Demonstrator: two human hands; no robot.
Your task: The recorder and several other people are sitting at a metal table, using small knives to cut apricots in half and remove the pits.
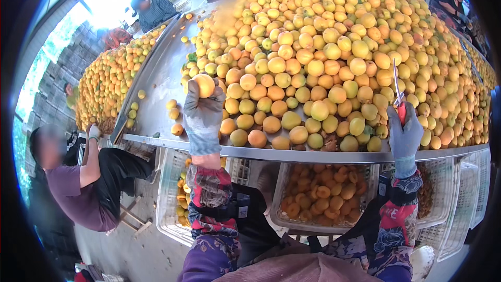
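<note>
My left hand [204,105], in a grey work glove, holds a whole apricot [204,85] above the near edge of the metal table [156,98]. In my gloved right hand [406,127] is a small knife [400,103] with a red handle, its thin blade pointing up and away from me. A large heap of whole apricots [332,51] covers much of the table in front of me. Below the table edge, between my knees, a white plastic crate [278,207] holds opened apricot halves [323,203].
Another crate [166,203] with cut apricots stands at my left, and a crate [444,203] with brown pits at my right. A raised metal rim [274,154] borders the table. A person [84,180] sits at the left beside another apricot heap [113,78]; more people sit beyond.
</note>
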